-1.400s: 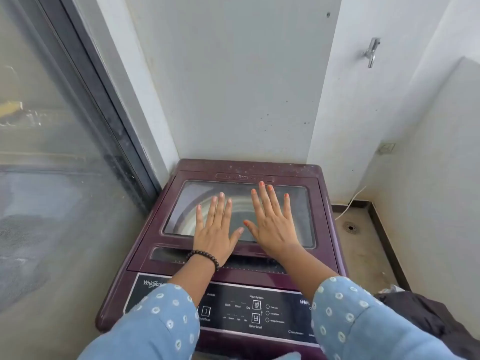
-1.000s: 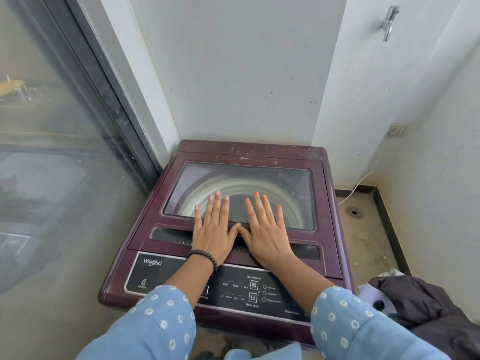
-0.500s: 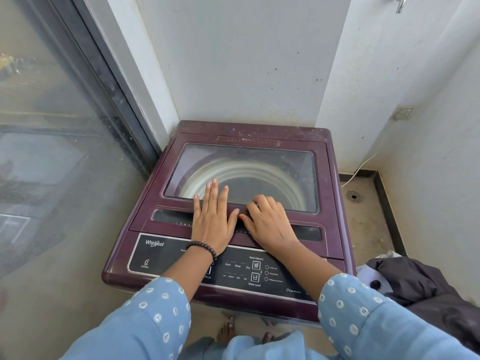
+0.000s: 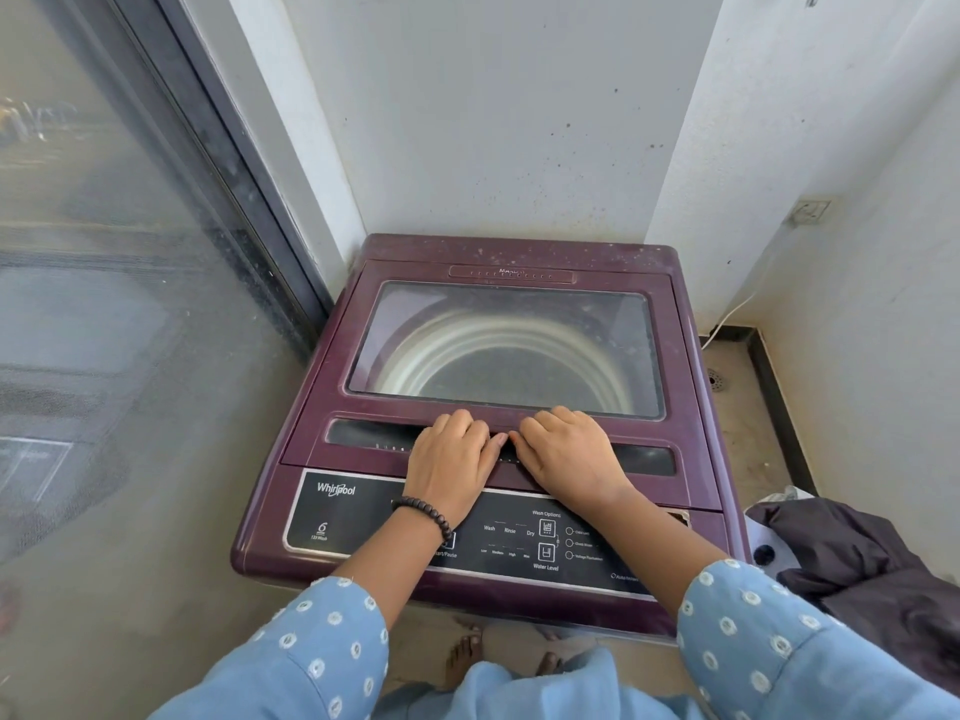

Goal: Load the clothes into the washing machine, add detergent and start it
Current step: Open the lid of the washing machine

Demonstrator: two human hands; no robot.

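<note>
At lid (image 4: 506,350) front edge: left hand (image 4: 451,467) and right hand (image 4: 569,457) both curl fingers over its handle recess (image 4: 363,433); lid shut.

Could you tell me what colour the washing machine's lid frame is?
Dark maroon lid frame around a clear window, seen in the head view.

Both arms reaching forward in blue dotted sleeves, left hand (image 4: 451,462) and right hand (image 4: 570,455) side by side, palms down, fingers curled under, thumbs nearly touching, beaded bracelet (image 4: 426,514) on left wrist

White speckled walls (image 4: 493,122) – dusty glass door (image 4: 104,278) left – floor drain (image 4: 717,380) right.
</note>
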